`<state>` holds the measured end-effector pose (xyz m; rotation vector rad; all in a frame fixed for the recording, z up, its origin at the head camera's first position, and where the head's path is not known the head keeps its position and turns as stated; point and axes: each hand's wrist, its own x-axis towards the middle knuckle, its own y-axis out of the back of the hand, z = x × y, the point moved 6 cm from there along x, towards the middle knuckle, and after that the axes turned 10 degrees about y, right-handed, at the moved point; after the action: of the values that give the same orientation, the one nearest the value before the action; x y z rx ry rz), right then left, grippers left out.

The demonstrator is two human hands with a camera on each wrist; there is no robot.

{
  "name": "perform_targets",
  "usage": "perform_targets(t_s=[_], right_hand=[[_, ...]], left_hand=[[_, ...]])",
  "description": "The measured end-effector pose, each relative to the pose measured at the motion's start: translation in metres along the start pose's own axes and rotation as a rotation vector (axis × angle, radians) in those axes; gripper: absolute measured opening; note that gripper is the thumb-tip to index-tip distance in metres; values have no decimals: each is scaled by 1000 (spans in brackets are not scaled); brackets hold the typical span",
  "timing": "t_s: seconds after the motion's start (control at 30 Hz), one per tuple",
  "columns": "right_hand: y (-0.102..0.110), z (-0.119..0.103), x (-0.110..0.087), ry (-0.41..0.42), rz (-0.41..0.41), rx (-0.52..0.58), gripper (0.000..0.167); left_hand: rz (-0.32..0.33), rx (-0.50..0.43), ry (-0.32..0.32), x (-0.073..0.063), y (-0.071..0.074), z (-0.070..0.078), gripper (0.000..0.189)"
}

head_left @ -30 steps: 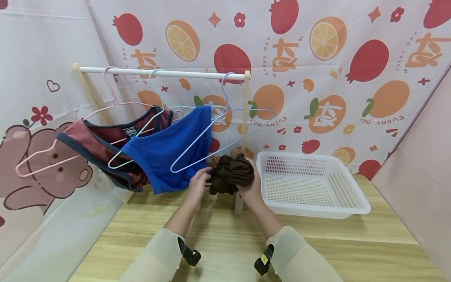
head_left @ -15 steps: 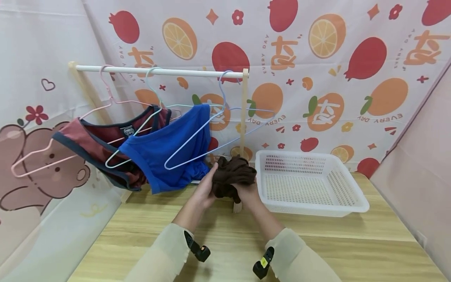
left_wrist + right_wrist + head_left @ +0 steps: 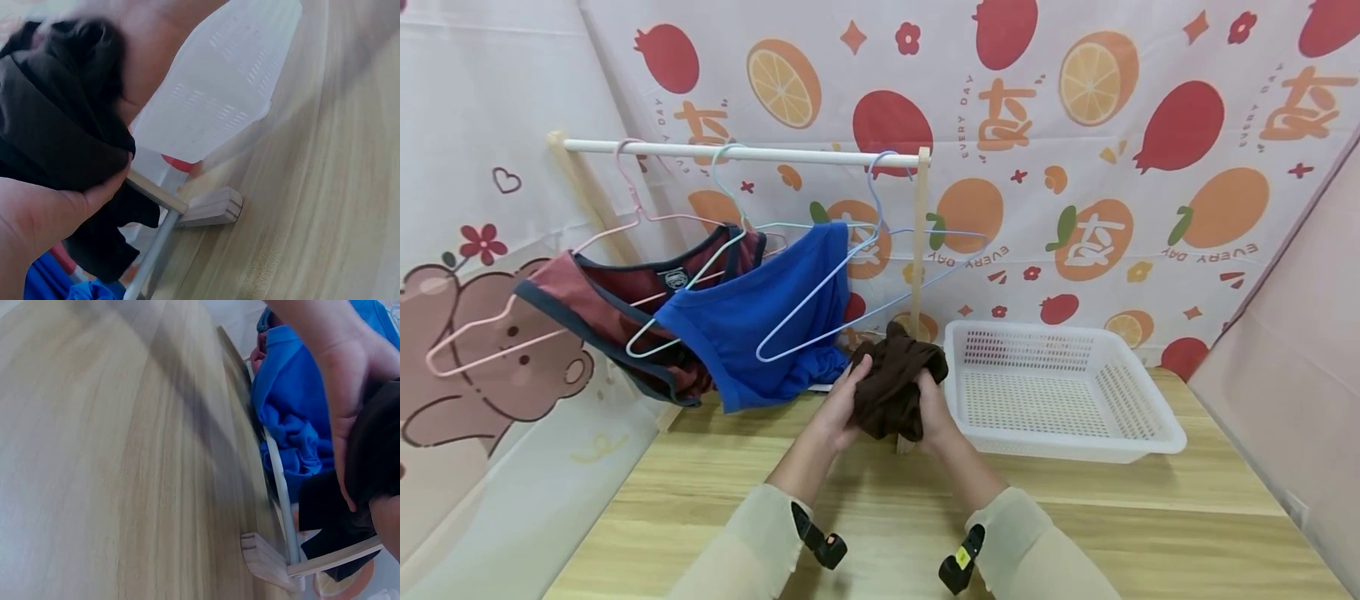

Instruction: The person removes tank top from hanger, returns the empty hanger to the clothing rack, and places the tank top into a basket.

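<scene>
A bunched dark brown cloth garment (image 3: pixel 891 385) is held between my two hands, in front of the rack's right post. My left hand (image 3: pixel 841 406) grips its left side, thumb on top. On the other side my right hand (image 3: pixel 934 410) holds it, partly covered by folds. In the left wrist view, loose ends of the garment (image 3: pixel 59 125) hang below my left hand (image 3: pixel 47 215). Just above the garment hangs a bare light blue hanger (image 3: pixel 820 333). What kind of garment it is cannot be told from the folds.
A white rail (image 3: pixel 805 156) on wooden posts also carries a blue top (image 3: pixel 767 308) on a mint hanger and a maroon sleeveless top (image 3: pixel 617 283) on a pink hanger. A white perforated basket (image 3: pixel 1075 450) stands right of the rack on the wooden table (image 3: pixel 880 517).
My left hand has moved right and now grips the garment more fully. The brown cloth has been turned and its folds rearranged between my hands. The hanging clothes look the same.
</scene>
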<state>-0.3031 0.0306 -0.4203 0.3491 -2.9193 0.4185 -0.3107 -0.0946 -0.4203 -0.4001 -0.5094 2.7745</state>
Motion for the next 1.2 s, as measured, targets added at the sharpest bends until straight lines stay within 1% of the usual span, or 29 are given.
perform_targets(t_s=[0.07,0.13,0.2,0.23,0.3,0.4,0.47,0.53,0.57,0.63,0.67,0.73,0.8,0.87,0.93,1.03,1.13,1.2], right_hand=[[5,1,1,-12,52,-85,67],[9,1,3,-5,115,-188,77],[12,1,5,-4,174,-275,80],[13,1,6,-11,202,-313,79],[14,2,6,-30,239,-355,75],[13,5,7,-63,273,-346,66],[11,7,7,-73,264,-295,59],[7,8,8,-77,230,-211,53],[6,9,8,-81,209,-163,50],[4,11,7,-99,170,-83,50],[4,13,6,-113,145,-56,51],[4,16,4,-146,96,-29,58],[4,20,2,-181,46,-16,64],[3,24,0,-223,5,40,65],[1,28,-2,-256,-23,127,58],[-3,30,-3,-277,-59,259,46],[-5,29,-4,-256,-126,303,39],[-4,28,-5,-241,-160,296,37]], left_hand=[[-4,15,-31,-2,-3,1,78],[6,48,-66,-4,-5,3,76],[16,75,-98,-5,-7,5,75],[30,97,-111,-6,-7,6,76],[73,171,-128,-6,-8,8,81],[165,272,-144,-7,-5,10,86],[231,300,-159,-7,-1,12,82],[282,288,-167,-8,3,13,77],[296,270,-169,-8,6,13,74],[298,226,-167,-8,10,14,70],[284,207,-163,-7,12,14,70],[236,156,-154,-7,15,14,70],[162,113,-141,-7,16,13,71],[84,86,-119,-9,17,12,73],[23,64,-92,-11,19,11,75],[-71,58,-69,-15,21,9,73],[-160,44,-73,-17,21,8,63],[-221,37,-80,-19,20,8,55]])
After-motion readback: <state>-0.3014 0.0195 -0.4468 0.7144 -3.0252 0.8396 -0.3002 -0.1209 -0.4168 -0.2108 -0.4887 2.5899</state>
